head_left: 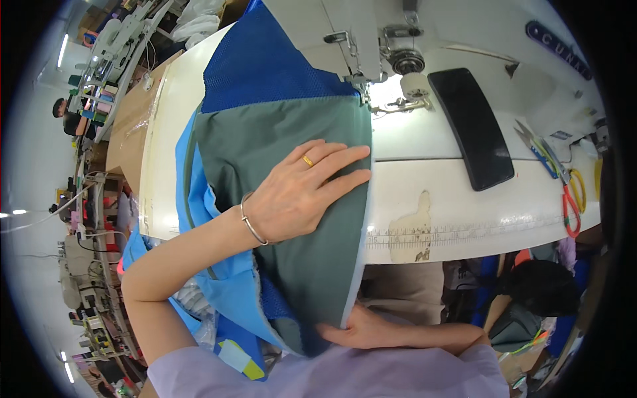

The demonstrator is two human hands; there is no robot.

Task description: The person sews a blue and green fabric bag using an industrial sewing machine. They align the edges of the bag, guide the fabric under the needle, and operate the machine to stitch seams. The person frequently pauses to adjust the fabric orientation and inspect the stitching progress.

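A grey-green fabric panel (312, 265), joined to a dark blue mesh piece (255, 60) along a straight seam, lies on the white sewing table (405, 172). Its right edge runs up to the presser foot (364, 93) of a sewing machine (312, 26). My left hand (295, 189) rests flat on the panel with fingers spread toward that edge, a ring and a bracelet on it. Lower down, by the table's front, my right hand (365, 328) pinches the edge of the panel. Light blue fabric (229, 298) bunches under and left of the panel.
A black phone (471, 129) lies right of the machine's needle area. Scissors (554, 166) with red and yellow handles are at the far right. A measuring tape (458, 235) runs along the front edge. Cardboard (129, 132) borders the table's left; another person (71, 119) is far off.
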